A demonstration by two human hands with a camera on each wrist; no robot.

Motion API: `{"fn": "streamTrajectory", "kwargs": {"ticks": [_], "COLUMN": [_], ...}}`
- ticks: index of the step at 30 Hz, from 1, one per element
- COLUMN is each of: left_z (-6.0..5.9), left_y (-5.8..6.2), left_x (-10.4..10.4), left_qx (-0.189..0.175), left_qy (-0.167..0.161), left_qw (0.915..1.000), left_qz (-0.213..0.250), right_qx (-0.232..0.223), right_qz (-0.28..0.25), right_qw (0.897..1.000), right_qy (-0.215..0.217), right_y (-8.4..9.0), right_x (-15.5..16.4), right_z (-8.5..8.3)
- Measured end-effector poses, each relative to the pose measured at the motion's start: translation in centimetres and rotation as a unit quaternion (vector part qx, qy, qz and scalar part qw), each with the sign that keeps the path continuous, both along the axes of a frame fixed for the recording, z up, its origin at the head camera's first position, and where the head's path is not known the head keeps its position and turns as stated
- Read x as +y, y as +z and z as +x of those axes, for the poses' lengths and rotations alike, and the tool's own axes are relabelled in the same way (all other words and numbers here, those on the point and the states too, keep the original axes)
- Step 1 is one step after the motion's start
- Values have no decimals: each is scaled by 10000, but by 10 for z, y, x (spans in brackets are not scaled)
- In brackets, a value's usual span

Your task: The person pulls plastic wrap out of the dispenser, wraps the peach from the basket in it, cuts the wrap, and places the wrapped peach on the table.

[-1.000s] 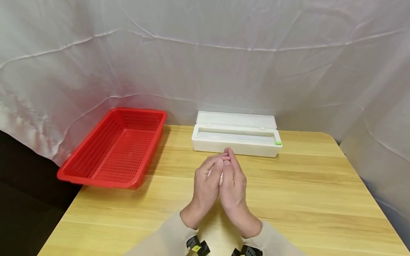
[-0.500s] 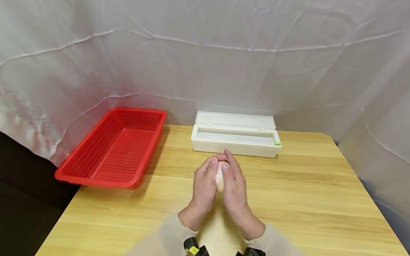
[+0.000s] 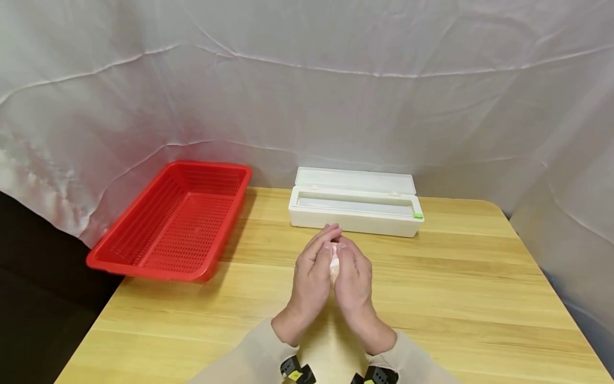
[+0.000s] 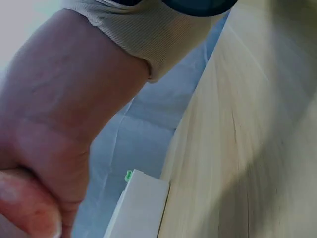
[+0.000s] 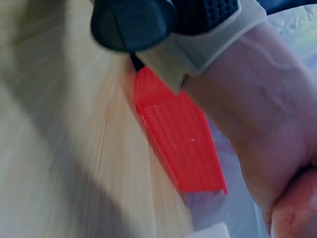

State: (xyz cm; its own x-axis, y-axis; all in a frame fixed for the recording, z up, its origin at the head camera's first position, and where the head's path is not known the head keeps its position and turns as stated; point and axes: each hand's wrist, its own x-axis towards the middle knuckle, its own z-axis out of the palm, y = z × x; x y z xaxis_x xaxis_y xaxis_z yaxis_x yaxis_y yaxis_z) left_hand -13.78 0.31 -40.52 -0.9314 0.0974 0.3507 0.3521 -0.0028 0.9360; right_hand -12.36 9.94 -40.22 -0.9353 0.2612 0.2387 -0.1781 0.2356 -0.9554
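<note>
Between my two hands, above the table in front of me, is a rounded pale-pink thing point(image 3: 334, 264) covered in shiny clear film. Only a narrow strip of it shows, so its kind cannot be told. My left hand point(image 3: 310, 274) curves around its left side and my right hand point(image 3: 354, 277) around its right side. Both thumbs lie along the top, close together, and the fingertips meet at the far end. The wrist views show mostly a wrist and sleeve, with the held thing not clearly seen.
Just beyond my hands stands a long white cling film dispenser point(image 3: 355, 221), its lid raised and a green slider point(image 3: 418, 216) at the right end. A red perforated basket point(image 3: 211, 256) sits at the table's left edge. Grey curtain surrounds the wooden table point(image 3: 455, 288).
My hands parted slightly, showing more of the wrapped thing, then came closer around it again. The dispenser and basket stay where they were.
</note>
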Motion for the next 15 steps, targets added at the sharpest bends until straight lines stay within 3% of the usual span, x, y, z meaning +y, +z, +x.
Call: {"fn": "streamTrajectory", "kwargs": {"ticks": [4, 7, 15], "left_z": [-7, -12, -9], "left_y": [0, -1, -7], "left_x": [-11, -15, -5], "left_qx": [-698, -998, -587], "left_qy": [-841, -1075, -265], "left_qw": [9940, 9892, 9979], "left_qz": [-98, -68, 86], "right_qx": [-575, -976, -1104], "right_qz": [-394, -555, -1309], "right_qw": [9963, 9912, 9836], "right_qy": [499, 703, 559], "right_y": [-4, -4, 4], "right_x": [8, 10, 5], "right_z": [-4, -6, -9]}}
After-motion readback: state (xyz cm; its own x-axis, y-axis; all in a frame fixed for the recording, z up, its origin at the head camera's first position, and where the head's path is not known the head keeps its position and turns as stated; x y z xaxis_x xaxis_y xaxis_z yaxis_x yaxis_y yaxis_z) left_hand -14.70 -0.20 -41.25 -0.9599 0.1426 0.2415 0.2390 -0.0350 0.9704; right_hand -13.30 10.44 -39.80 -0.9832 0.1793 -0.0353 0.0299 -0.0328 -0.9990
